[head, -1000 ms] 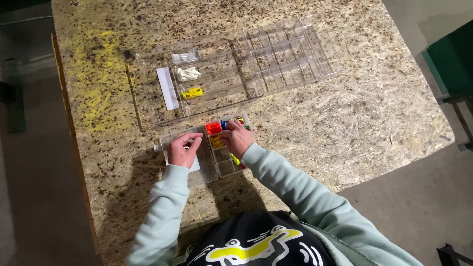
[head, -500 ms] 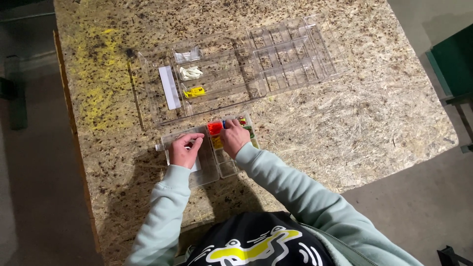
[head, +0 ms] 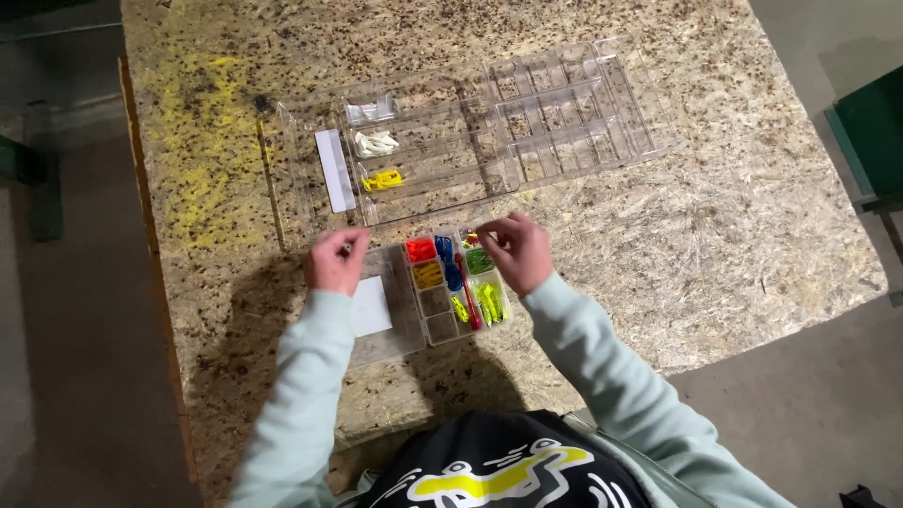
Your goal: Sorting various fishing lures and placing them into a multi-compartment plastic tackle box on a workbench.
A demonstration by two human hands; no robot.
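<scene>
A small clear compartment box (head: 435,325) lies open near the table's front edge, holding red, orange, blue, green and yellow-green soft pieces. Its flat lid with a white label (head: 372,306) is folded out to the left. My left hand (head: 334,259) rests with curled fingers at the lid's far left corner. My right hand (head: 517,252) hovers over the box's far right corner, fingers bent; I cannot tell whether it pinches a small piece. Farther back lies a larger clear organiser (head: 442,155) with white (head: 376,143) and yellow (head: 383,179) pieces in it.
The large organiser's lid (head: 574,108) is spread open to the right, with several empty compartments. The tabletop is speckled chipboard (head: 715,235) with a yellow stain at the far left. Dark floor lies beyond the left edge. A green object (head: 875,132) stands at the right.
Both hands have drawn apart from the middle of the small box, the left to the lid's corner, the right to the far right corner. The coloured compartments now show.
</scene>
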